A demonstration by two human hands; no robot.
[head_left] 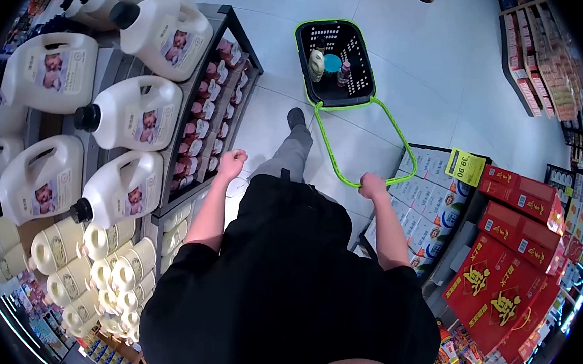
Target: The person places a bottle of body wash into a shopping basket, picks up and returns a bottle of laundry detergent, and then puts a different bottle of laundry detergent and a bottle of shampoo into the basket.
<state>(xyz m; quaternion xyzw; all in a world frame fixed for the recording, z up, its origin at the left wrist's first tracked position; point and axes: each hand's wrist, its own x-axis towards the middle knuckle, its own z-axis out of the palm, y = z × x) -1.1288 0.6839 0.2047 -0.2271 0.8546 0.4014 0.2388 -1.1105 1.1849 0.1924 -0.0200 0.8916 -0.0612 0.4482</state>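
My right hand (373,186) is wrapped round the bright green handle (338,172) of a black shopping basket (361,100) with a green rim. The basket stands ahead of me on the floor. Inside it are a pale bottle (316,65), a pink-purple bottle (344,73), a dark-topped item (321,43) and a round teal item (332,64). My left hand (233,164) hangs by my side with its fingers curled in, and nothing shows in it. Nearest to it is a shelf rack (228,46) with pink-labelled packs (205,110).
Large white jugs (141,114) with black caps fill the left side, above cream bottles (120,265). To the right are stacked white boxes (425,198), a yellow price sign (467,167) and red gift boxes (494,284). A pale tiled floor (408,62) lies ahead; another shelf (525,56) stands far right.
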